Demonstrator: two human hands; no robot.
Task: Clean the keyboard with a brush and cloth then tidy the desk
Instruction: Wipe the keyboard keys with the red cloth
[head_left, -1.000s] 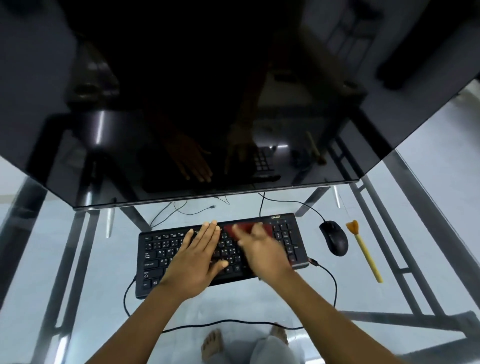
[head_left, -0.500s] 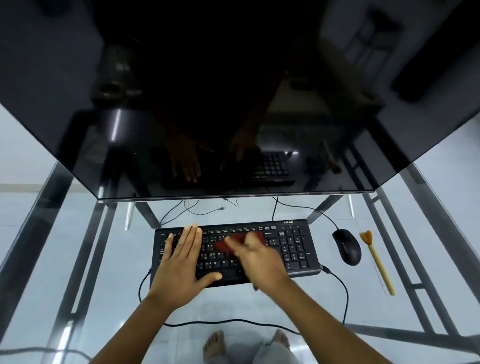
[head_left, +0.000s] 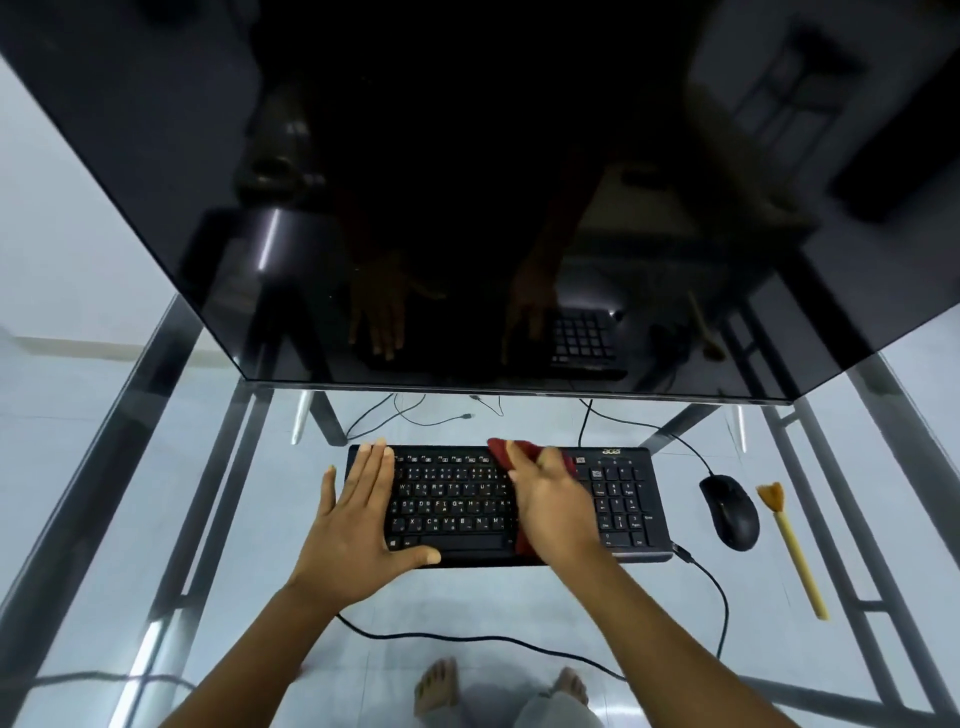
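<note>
A black keyboard lies on the glass desk below the monitor. My left hand rests flat with straight fingers on the keyboard's left end. My right hand presses a dark red cloth onto the keys between the letter block and the number pad; most of the cloth is hidden under the hand. A yellow brush with orange bristles lies on the glass to the right of the mouse, apart from both hands.
A large dark monitor overhangs the far side of the desk. A black mouse sits right of the keyboard. Cables run behind and in front of the keyboard. My bare feet show through the glass.
My left hand has slid left along the keyboard to its end. My right hand with the cloth stays over the keys near the number pad. The camera has tilted, shifting the view.
</note>
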